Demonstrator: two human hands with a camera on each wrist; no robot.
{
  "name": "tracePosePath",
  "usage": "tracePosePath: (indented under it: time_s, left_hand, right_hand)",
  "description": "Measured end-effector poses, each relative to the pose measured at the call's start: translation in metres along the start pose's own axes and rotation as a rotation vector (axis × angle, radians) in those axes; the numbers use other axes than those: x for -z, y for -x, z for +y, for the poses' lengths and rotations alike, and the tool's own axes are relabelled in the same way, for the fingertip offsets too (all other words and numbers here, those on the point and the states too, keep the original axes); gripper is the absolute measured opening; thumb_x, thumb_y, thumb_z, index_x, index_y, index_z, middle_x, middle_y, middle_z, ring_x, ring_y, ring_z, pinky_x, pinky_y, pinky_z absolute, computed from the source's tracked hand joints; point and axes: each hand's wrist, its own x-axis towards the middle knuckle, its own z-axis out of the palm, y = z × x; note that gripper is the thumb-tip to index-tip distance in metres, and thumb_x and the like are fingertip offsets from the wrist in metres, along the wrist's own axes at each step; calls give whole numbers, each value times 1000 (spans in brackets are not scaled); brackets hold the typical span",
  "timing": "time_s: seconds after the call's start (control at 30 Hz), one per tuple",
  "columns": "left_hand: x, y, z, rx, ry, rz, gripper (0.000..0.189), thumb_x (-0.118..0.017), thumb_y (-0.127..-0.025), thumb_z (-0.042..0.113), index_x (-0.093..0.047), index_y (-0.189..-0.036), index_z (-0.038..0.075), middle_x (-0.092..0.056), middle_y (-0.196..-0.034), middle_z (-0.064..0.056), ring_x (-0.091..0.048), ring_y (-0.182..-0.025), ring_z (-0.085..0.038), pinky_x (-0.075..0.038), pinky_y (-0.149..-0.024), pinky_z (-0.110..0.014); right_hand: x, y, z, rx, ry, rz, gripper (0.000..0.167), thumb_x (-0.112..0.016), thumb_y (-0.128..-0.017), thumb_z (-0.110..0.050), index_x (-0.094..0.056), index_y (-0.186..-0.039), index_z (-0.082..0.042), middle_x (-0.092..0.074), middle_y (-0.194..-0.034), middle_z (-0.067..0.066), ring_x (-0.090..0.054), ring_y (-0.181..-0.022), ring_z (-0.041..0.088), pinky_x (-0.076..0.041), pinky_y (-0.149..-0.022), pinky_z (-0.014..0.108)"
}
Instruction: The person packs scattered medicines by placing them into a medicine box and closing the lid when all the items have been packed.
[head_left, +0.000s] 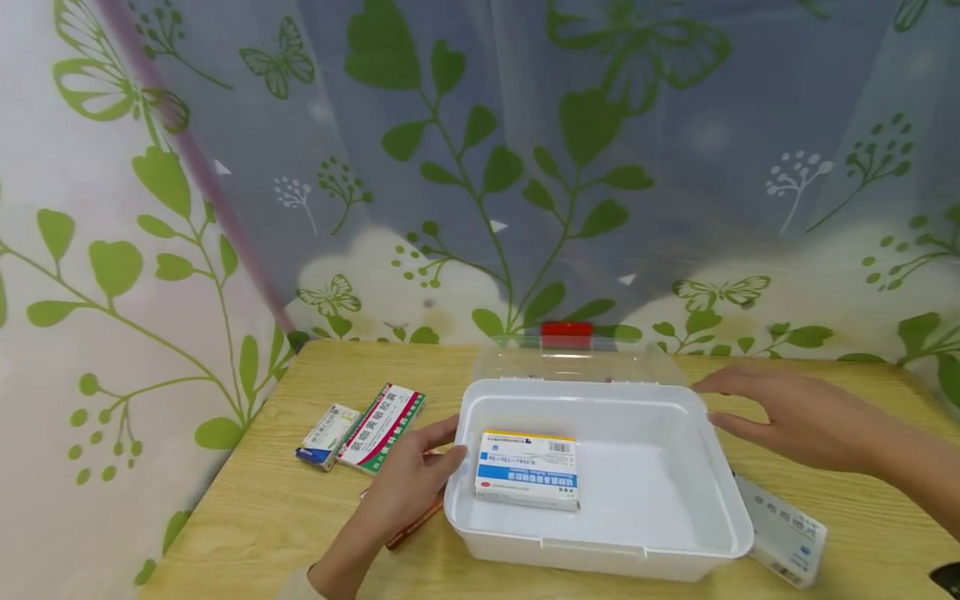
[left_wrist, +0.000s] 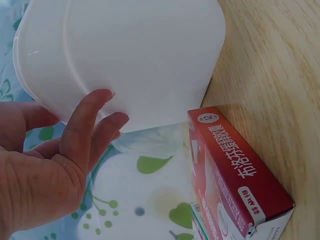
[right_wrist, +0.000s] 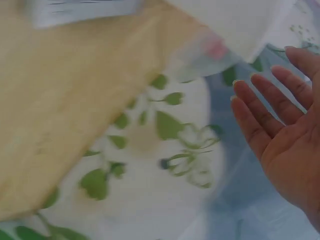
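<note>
A white plastic storage box (head_left: 600,533) stands on the table, its clear lid (head_left: 577,362) with a red handle (head_left: 567,334) swung back behind it. One white-and-blue medicine box (head_left: 525,468) lies inside, toward the left. My left hand (head_left: 412,479) holds the storage box's left side, thumb at the rim and fingers against the outer wall (left_wrist: 145,55). By the right rim is my right hand (head_left: 795,417), its fingers extended; in the right wrist view this hand (right_wrist: 285,120) holds nothing, and its fingertips look apart from the box.
Left of the storage box lie a green-and-white medicine box (head_left: 382,429) and a small white-and-blue one (head_left: 327,436). A red medicine box (left_wrist: 235,170) sits close by the left hand. Another white medicine box (head_left: 787,529) lies at the right. A patterned curtain (head_left: 480,167) hangs behind the table.
</note>
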Motion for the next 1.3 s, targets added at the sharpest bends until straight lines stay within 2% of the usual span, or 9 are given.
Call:
tracePosePath:
  time_s: [0.1, 0.17, 0.37, 0.53, 0.67, 0.8, 1.03, 1.3]
  left_hand:
    - [0, -1, 0, 13, 2, 2, 45, -58, -96, 10, -47, -138, -1, -54, -131, -21, -63, -103, -31, -55, -80, -35]
    - [0, 0, 1, 21, 10, 4, 45, -58, -96, 9, -47, -138, -1, -54, -131, -21, -63, -103, -31, -55, -80, -35]
    - [1, 1, 3, 21, 13, 11, 46, -59, -95, 10, -47, -138, -2, -54, -131, -22, -62, -104, -32, -55, -80, -36]
    - [2, 1, 1, 47, -19, 16, 46, -59, -96, 12, -48, -138, 0, -54, -131, -19, -61, -107, -29, -54, -82, -36]
    - [1, 0, 0, 59, -11, 16, 45, -59, -96, 12, -48, -138, 1, -54, -131, -19, -61, -107, -29, -54, -82, -36]
    - [-1, -1, -1, 46, 1, 17, 45, -60, -95, 12, -49, -138, 2, -55, -132, -18, -62, -104, -28, -55, -81, -35]
    - [-3, 1, -1, 36, -9, 32, 45, -60, -95, 13, -50, -137, 3, -55, -131, -17, -63, -103, -27, -55, -80, -35]
    - [-4, 2, -1, 41, -34, 40, 45, -61, -95, 13, -51, -137, 3, -56, -130, -17, -64, -100, -26, -55, -79, -35]
  right_hand:
    - [-15, 20, 15, -74, 20, -26, 42, -63, -91, -41, -61, -127, -18, -58, -125, 6, -62, -101, 29, -53, -72, 48]
    - [-26, 31, 24, -119, 15, -70, 51, -63, -89, -47, -59, -129, -15, -56, -127, 11, -63, -98, 30, -54, -67, 46]
    - [-57, 54, 38, -229, -7, -219, 79, -61, -79, -65, -53, -134, -9, -51, -130, 22, -60, -99, 38, -53, -62, 51]
    - [-83, 66, 41, -275, 14, -252, 89, -61, -71, -73, -54, -133, -10, -52, -130, 20, -58, -102, 40, -52, -60, 53]
    - [-98, 66, 43, -334, 1, -293, 90, -62, -69, -75, -54, -133, -12, -53, -128, 17, -57, -105, 39, -50, -65, 57]
    - [-101, 63, 41, -384, -2, -334, 92, -65, -70, -71, -52, -134, -7, -57, -123, 18, -60, -98, 36, -51, -65, 57]
    - [-111, 63, 33, -365, 53, -306, 93, -69, -70, -67, -52, -133, -1, -60, -116, 19, -63, -90, 35, -52, -65, 54]
    - [-112, 65, 35, -391, 21, -315, 97, -68, -69, -68, -50, -135, 1, -59, -118, 19, -63, -91, 35, -52, -68, 55]
